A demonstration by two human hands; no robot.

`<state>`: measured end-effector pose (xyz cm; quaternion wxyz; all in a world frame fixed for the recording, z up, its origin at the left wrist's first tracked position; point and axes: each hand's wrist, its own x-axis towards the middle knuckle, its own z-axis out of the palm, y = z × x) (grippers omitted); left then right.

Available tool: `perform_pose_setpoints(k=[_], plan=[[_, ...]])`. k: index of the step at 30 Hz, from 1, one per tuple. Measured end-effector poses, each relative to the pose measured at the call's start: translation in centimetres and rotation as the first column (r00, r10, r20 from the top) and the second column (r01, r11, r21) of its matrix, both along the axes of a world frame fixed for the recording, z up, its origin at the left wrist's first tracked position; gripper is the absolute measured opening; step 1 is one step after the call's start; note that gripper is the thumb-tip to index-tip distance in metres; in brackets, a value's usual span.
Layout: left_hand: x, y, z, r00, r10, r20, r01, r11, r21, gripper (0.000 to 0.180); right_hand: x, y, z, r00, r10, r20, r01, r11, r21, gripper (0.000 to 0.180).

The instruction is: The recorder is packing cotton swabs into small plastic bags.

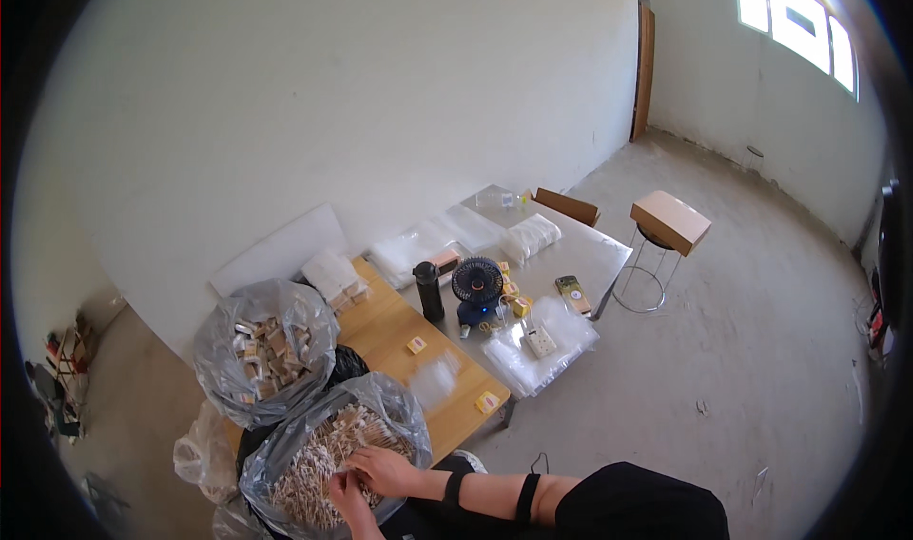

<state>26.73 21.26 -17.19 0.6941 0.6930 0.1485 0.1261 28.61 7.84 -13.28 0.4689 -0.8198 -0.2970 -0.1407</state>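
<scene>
A grey plastic bag stands wide at its mouth, full of loose cotton swabs with white tips and thin pale sticks. Over the heap, my right hand comes in from the right, its fingers bent and drawn together. My left hand is just below it, fingers pinched near the right fingertips. What lies between the fingers is too small to make out. Beyond this bag, a second clear grey bag holds many small boxes or packs.
On the wooden table lie small yellow boxes and clear plastic sleeves. The metal table behind carries a black fan, a dark flask, a phone and a power strip. A cardboard box rests on a stool to the right.
</scene>
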Motion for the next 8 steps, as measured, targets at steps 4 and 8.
perform_pose_setpoints(k=[4,8], plan=[[-0.4,-0.2,1.1,0.999,-0.036,0.015,0.030,0.955,0.297,0.021,0.1,0.1,-0.7,0.996,0.045,-0.083,-0.044,0.999,0.007,0.031],[-1.1,-1.0,3.4,0.994,-0.104,-0.019,0.103,0.909,0.403,0.025,0.2,-0.4,-1.0,0.991,0.063,-0.120,-0.064,0.998,0.000,0.035]])
